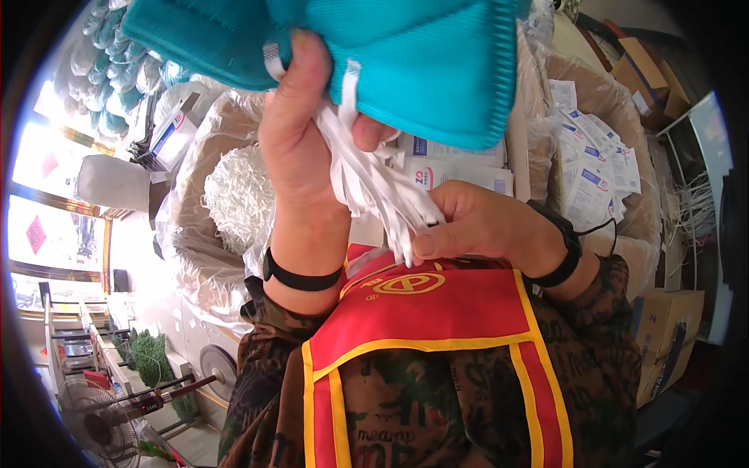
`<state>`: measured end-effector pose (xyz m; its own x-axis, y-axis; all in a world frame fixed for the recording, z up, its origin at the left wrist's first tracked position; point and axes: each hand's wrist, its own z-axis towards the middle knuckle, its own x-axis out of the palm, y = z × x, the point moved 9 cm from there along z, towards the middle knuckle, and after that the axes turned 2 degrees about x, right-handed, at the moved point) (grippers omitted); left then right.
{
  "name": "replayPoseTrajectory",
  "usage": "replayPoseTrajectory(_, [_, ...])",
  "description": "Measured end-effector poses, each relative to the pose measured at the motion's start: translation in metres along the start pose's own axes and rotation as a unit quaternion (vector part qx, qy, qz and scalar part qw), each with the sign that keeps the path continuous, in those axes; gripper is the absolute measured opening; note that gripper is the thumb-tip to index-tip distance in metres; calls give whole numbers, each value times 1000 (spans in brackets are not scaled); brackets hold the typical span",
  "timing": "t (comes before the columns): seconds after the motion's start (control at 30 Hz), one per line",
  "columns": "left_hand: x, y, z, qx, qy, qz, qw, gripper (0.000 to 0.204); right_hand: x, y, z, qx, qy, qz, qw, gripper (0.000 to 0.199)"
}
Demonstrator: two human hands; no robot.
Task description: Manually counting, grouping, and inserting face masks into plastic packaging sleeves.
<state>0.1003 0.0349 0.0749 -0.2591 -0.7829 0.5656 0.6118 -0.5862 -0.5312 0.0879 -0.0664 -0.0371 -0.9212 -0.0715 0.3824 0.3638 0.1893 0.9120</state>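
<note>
Teal folded face masks (406,70) hang at the top of the view, raised in front of my chest. My left hand (300,117) is closed on their lower edge, thumb over the fabric beside a white strap end. From that grip a bundle of white elastic straps (367,171) runs down to the right. My right hand (476,222) pinches the straps near their lower ends, thumb on top. How many masks are stacked cannot be made out. Both wrists wear black bands.
Beyond my left arm, a plastic-lined box (187,210) holds a heap of white strips (238,199). On the right, another lined box (644,207) contains white printed packets (593,156). Cardboard cartons (667,335) stand at far right; a fan (97,421) is at lower left.
</note>
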Motion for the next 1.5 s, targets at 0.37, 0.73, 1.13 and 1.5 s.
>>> replayPoseTrajectory(0.37, [-27,-15,-8,42,-95,105,989,43,3,6,0,20,20,21,999,29])
replayPoseTrajectory(0.73, [-23,-22,-4,-23,73,-65,995,44,-43,5,-23,3,-123,-51,991,24])
replayPoseTrajectory(1.13, [-10,16,-4,-45,61,-149,986,37,-23,8,1,-15,-67,100,993,23])
replayPoseTrajectory(1.5, [-7,7,-8,-24,35,-53,998,32,-28,-6,2,-1,-72,109,991,22])
